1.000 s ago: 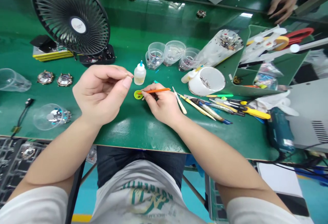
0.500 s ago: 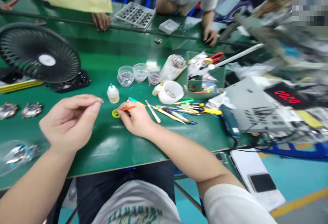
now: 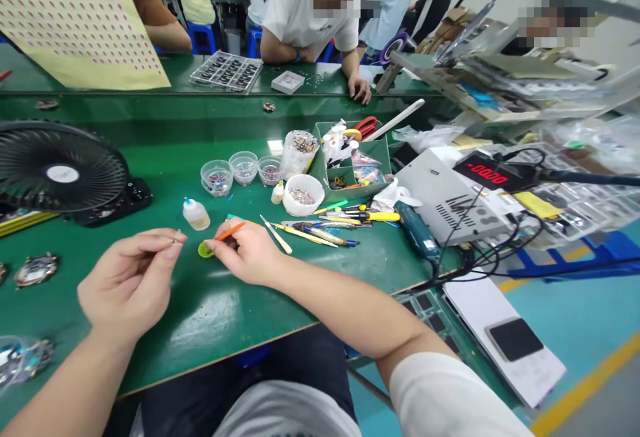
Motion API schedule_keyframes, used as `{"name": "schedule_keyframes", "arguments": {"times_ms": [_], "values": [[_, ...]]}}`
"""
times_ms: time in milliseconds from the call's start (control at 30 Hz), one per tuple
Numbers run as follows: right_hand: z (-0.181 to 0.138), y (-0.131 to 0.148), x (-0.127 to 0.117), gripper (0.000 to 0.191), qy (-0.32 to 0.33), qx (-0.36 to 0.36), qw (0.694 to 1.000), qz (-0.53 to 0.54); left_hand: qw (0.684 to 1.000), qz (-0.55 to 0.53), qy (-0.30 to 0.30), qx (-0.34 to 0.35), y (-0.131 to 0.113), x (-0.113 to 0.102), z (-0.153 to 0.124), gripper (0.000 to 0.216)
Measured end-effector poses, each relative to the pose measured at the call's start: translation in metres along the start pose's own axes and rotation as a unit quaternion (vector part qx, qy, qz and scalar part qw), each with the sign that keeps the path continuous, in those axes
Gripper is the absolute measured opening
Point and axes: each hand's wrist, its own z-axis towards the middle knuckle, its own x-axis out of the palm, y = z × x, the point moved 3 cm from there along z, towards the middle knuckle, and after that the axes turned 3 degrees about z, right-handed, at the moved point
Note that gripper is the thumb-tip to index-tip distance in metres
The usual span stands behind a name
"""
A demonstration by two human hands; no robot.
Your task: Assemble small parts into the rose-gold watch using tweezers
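Laid out on a green surface point(image 3: 215, 320)

With the blue-tipped bottle point(image 3: 196, 215) as clock centre, carries a black fan point(image 3: 100, 180) at half past nine, a watch case point(image 3: 37, 269) past eight and three clear cups point(image 3: 243, 169) between one and two. Bears a white tub point(image 3: 295, 210) and hand tools point(image 3: 320, 232) around three, a green organiser point(image 3: 357, 190) past two, a lime-green dish point(image 3: 204, 250) near half past five.
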Motion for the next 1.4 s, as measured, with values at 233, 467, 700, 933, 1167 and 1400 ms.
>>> {"name": "schedule_keyframes", "arguments": {"times_ms": [233, 467, 700, 933, 1167, 1400], "values": [[0.009, -0.014, 0.005, 0.046, -0.081, 0.106, 0.937, 0.322, 0.998, -0.045, 0.041, -0.003, -0.007, 0.001, 0.007, 0.018], [0.009, 0.01, -0.007, 0.049, -0.085, 0.106, 0.826, 0.547, 0.992, -0.077, 0.098, -0.008, -0.011, 0.008, 0.003, 0.023], [-0.007, 0.029, -0.011, 0.043, -0.044, 0.096, 0.81, 0.577, 0.98, -0.098, 0.168, 0.04, -0.013, 0.015, -0.002, 0.027], [-0.01, 0.029, -0.011, 0.039, -0.038, 0.068, 0.819, 0.568, 0.977, -0.122, 0.171, 0.038, -0.012, 0.015, -0.004, 0.029], [-0.011, 0.026, -0.009, 0.038, -0.038, 0.044, 0.828, 0.557, 0.979, -0.112, 0.166, 0.034, -0.013, 0.014, -0.005, 0.027], [-0.012, 0.028, -0.009, 0.032, -0.043, 0.023, 0.832, 0.553, 0.98, -0.11, 0.16, 0.034, -0.013, 0.014, -0.004, 0.027]]}}
